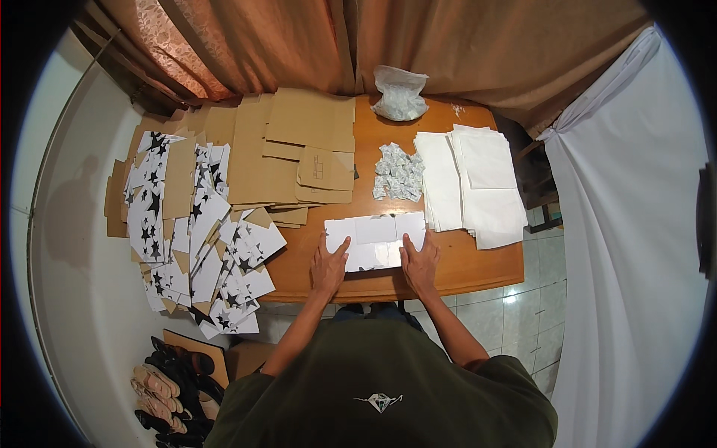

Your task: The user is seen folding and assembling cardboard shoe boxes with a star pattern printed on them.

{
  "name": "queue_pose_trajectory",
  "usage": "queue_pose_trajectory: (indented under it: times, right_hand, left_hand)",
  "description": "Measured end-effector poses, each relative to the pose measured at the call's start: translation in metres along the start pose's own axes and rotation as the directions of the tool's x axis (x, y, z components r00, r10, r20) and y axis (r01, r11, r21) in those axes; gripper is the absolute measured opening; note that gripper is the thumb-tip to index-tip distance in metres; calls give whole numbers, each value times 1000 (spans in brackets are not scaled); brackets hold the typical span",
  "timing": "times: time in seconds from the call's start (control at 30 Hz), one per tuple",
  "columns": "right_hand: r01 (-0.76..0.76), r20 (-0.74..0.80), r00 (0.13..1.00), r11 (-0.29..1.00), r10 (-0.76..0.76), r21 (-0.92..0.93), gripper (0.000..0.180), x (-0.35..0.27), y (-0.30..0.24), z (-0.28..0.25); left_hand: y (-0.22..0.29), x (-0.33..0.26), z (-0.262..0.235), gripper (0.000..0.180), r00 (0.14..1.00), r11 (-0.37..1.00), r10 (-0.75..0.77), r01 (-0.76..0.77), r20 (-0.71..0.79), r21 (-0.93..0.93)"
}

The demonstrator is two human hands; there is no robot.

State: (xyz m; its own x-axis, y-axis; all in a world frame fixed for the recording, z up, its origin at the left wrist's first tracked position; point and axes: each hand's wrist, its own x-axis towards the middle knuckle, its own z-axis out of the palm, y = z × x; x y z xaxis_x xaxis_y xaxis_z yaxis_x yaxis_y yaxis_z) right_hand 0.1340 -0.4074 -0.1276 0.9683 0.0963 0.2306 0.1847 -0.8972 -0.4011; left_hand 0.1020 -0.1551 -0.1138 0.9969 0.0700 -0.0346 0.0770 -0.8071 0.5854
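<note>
A flat white box [376, 257] with black star prints lies near the front edge of the wooden table. My left hand [328, 266] grips its left end, the thumb resting on top and the fingers along the side. At the opposite end my right hand [420, 263] holds it in the same way. Seams and a paler square panel show on the box's upper face. Just beyond it sits a heap of small white sachets [398, 173]. Stacks of white paper sheets [489, 198] lie to the right of the sachets.
Flattened brown cardboard pieces [310, 123] are stacked at the back left. Star-printed white cardboard pieces [205, 224] spread over the table's left side. A clear plastic bag [401, 95] stands at the back. Shoes [168, 388] sit on the floor at lower left.
</note>
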Motion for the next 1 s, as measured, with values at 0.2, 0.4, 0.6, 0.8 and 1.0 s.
queue_pose_trajectory:
  times: [0.2,0.4,0.6,0.8,1.0]
  right_hand:
    - [-70,-9,997,970,74,232,67,11,1,-13]
    - [-221,-41,956,802,291,556,83,22,-5,-26]
    - [-318,45,884,529,465,787,51,24,6,-10]
    - [-191,-8,954,630,299,753,77,11,13,-8]
    - [-27,-144,978,785,147,619,69,-1,19,-1]
  left_hand:
    - [-5,7,-8,70,988,983,60,-83,-139,-165]
    - [2,17,-28,93,944,684,-142,-124,-298,-719]
    - [-21,20,-12,51,958,522,-203,-69,-202,-850]
    - [-37,7,-6,46,961,683,-254,100,-107,-724]
    - [-51,-6,20,58,958,702,-211,10,-195,-712]
